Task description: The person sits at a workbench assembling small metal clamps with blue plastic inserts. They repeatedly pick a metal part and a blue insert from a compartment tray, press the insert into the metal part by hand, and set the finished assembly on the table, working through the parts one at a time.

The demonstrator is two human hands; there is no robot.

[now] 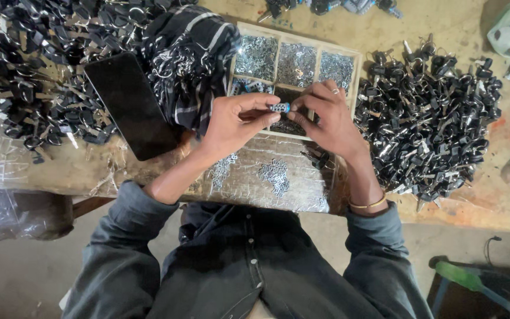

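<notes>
My left hand (234, 121) and my right hand (326, 118) meet over the workbench, and together they pinch a small silver and blue metal cylinder (279, 107) between their fingertips. Right under the hands stands a wooden tray (356, 59) with several compartments of tiny shiny metal parts. A clear plastic sheet (267, 177) with little heaps of small silver pieces lies in front of the tray. My right wrist bears a thin gold bangle.
A big heap of black-headed keys (426, 118) lies to the right, another heap (25, 71) to the left. A black phone (131, 103) and a dark striped cloth (190, 53) lie left of the tray. A green-handled tool (467, 280) sits on the floor.
</notes>
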